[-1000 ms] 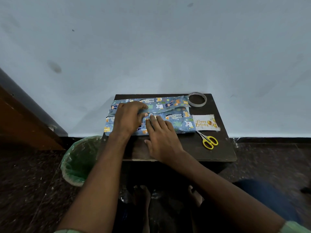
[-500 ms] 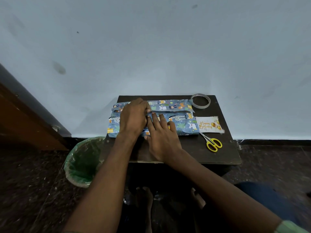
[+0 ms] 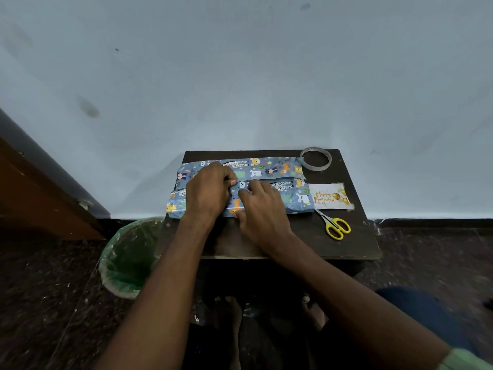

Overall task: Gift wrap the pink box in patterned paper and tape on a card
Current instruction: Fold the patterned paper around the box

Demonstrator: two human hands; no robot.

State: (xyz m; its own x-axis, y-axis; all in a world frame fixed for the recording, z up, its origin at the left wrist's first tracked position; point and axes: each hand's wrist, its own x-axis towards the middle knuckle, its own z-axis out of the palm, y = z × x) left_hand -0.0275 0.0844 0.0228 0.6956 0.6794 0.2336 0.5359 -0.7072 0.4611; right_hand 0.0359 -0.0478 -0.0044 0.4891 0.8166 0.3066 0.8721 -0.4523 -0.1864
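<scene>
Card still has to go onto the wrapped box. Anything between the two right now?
Nothing visible lies between them. The card lies flat on the table right beside the wrapped box. Both the left hand and right hand rest on the box's middle; its right half is bare.

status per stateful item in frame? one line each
patterned paper: folded over the box, seam along the top, ends unfolded
left hand: fingers curled at the seam, pressing the paper
right hand: fingers bent, pressing on the seam
tape roll: flat on the table, untouched
card: loose on the table, not attached
scissors: closed, lying on the table
bin: open, green liner
</scene>
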